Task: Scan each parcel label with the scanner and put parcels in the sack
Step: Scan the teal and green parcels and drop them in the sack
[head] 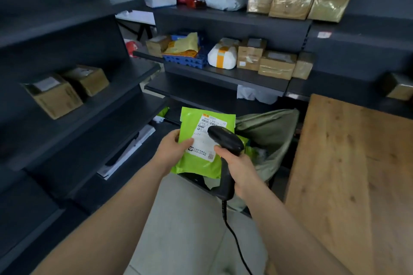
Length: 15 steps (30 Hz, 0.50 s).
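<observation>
Two hands are employed. Left of the parcel (195,164), the left hand (172,147) is clamped on its edge, with the thumb laid on the label (204,140). Over the parcel, the scanner (225,140) is aimed at the label; the barcode should be left uncovered and the parcel held flat. Right of the parcel, the scanner handle is grasped by the right hand (237,169). The sack (268,131) gapes just behind.

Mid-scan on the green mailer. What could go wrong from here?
1. The scanner head sits close over the label, covering part of it; the read may fail.
2. The left hand holds the green parcel by one edge; it could slip.
3. The cable hangs near the sack and might snag at the drop.
</observation>
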Tool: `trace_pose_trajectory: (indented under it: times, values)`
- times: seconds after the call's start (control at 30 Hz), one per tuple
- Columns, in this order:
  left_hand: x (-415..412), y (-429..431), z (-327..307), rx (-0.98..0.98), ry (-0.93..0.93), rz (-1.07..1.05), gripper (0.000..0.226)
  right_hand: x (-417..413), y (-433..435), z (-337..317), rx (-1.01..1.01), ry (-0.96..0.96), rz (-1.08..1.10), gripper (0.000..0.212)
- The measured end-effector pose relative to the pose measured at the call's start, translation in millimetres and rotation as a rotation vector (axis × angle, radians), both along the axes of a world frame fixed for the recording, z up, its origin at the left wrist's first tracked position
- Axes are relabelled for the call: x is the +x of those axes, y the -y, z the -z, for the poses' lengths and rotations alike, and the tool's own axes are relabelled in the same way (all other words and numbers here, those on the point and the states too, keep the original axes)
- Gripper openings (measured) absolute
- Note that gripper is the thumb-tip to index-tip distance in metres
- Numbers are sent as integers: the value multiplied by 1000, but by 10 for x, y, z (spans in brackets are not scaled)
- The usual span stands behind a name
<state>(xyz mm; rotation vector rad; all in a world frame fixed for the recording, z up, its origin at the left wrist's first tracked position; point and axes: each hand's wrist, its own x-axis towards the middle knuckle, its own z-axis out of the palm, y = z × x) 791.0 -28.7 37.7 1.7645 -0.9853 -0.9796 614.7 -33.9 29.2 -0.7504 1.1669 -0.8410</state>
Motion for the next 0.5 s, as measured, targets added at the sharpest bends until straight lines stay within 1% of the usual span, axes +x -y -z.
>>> trace_pose_trajectory:
  times: [0.07, 0.13, 0.2, 0.3, 0.43, 0.5]
  values:
    - [63, 328, 96, 16, 32, 45, 23, 75, 261, 111, 13, 5, 48, 50]
    - [93, 711, 214, 34, 54, 107, 30, 111, 571, 244, 39, -5, 115, 35]
    - [95, 1097, 355, 60, 63, 155, 38, 101, 903, 401, 74, -6, 174, 27]
    - [77, 1627, 636, 105, 48, 207, 42, 59, 1360, 625, 96, -20, 239, 24]
    - [-34, 2237, 1050, 169, 43, 314, 43, -31, 1867, 958, 124, -99, 323, 16]
    - [-73, 2511, 1276, 220, 47, 350, 43, -81, 2096, 1169, 145, -151, 352, 15]
